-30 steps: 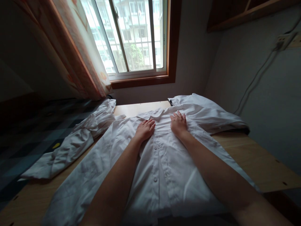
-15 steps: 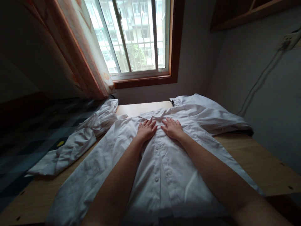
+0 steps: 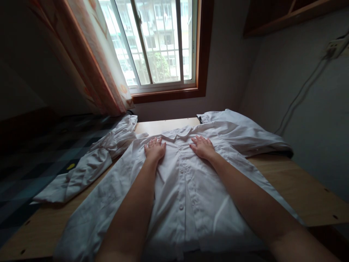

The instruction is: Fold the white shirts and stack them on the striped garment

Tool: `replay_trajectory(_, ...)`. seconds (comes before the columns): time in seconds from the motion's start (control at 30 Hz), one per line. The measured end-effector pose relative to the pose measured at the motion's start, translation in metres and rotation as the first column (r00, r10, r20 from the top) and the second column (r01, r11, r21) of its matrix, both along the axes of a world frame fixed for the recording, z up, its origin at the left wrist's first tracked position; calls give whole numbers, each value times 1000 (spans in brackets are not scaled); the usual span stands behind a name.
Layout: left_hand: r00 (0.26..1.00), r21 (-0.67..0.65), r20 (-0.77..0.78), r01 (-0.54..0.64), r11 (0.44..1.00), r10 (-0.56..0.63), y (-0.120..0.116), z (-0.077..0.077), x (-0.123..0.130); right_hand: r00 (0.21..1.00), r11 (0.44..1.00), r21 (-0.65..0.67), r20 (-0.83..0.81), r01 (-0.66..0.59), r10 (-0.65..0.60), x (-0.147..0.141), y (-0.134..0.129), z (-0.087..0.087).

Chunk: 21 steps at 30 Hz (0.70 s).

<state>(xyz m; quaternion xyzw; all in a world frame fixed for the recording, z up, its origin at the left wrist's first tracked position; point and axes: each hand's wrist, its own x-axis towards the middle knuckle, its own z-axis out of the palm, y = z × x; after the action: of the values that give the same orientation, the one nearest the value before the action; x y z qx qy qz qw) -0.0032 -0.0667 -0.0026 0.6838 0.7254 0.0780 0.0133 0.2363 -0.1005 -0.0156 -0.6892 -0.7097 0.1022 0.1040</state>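
Observation:
A white button-up shirt point(image 3: 169, 185) lies spread on a wooden board point(image 3: 289, 182), its collar point(image 3: 176, 133) toward the window and its button front running down the middle. My left hand point(image 3: 155, 149) rests flat on the upper chest, left of the collar, fingers spread. On the other side of the button line, my right hand point(image 3: 203, 147) lies flat with its fingers apart. Neither hand grips the cloth. Wrinkles run across the shirt's body, and its lower hem is in shadow.
A crumpled white garment point(image 3: 89, 169) lies along the left edge, beside a dark checked cloth point(image 3: 29, 167). Another white cloth point(image 3: 231, 118) with a dark edge sits at the back right. Beyond are a window point(image 3: 160, 47), a curtain point(image 3: 95, 62) and a wall socket point(image 3: 335, 47) with a cable.
My left hand has slid left, away from the button line, uncovering the left collar point. My right hand has shifted slightly to the right. Both stay flat on the shirt.

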Motion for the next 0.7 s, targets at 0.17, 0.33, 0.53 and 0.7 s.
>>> replay_trajectory(0.17, 996, -14, -56, -76, 997, 76, 10, 3, -17, 1000, 1000, 6, 7, 1, -1, 0, 0, 0)
replay_trajectory(0.33, 994, -44, -92, -55, 998, 51, 17, 6, -24, 1000, 1000, 17, -11, 6, -6, -1, -1, 0)
replay_trajectory(0.53, 984, -62, -147, 92, 994, -100, 23, 8, -42, 999, 999, 2, -13, 44, -44, -1, 0, 0)
replay_trajectory(0.7, 983, 7, -177, 48, 999, -46, 17, 10, -39, 992, 992, 17, 17, 128, -128, -2, 0, -1)
